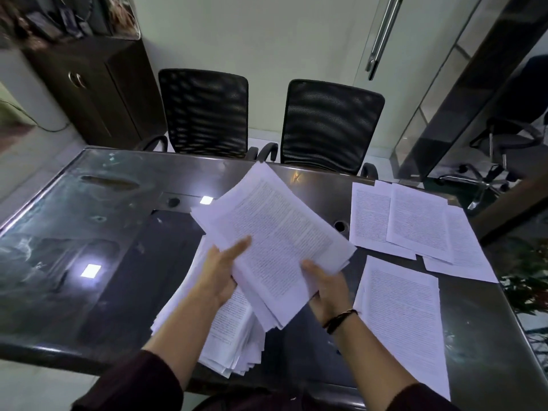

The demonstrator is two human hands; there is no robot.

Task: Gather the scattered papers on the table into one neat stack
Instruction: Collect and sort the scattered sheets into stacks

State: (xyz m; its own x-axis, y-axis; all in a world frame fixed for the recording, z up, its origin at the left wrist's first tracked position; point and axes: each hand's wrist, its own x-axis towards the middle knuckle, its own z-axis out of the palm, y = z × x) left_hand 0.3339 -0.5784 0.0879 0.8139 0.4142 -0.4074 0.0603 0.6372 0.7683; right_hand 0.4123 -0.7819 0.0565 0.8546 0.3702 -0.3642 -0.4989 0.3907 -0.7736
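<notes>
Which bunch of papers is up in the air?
The white printed bundle gripped by both hands; the other piles lie flat on the dark glass table.

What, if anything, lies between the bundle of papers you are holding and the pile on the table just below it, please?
Nothing visible does. Both the left hand and the right hand hold the bundle of papers above the pile near the table edge, with only the left forearm crossing over the pile. The loose sheets lie off to the right.

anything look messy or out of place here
Yes. The white printed bundle gripped by left hand and right hand is fanned unevenly. The white pile below is ragged, overhanging the dark glossy table.
</notes>
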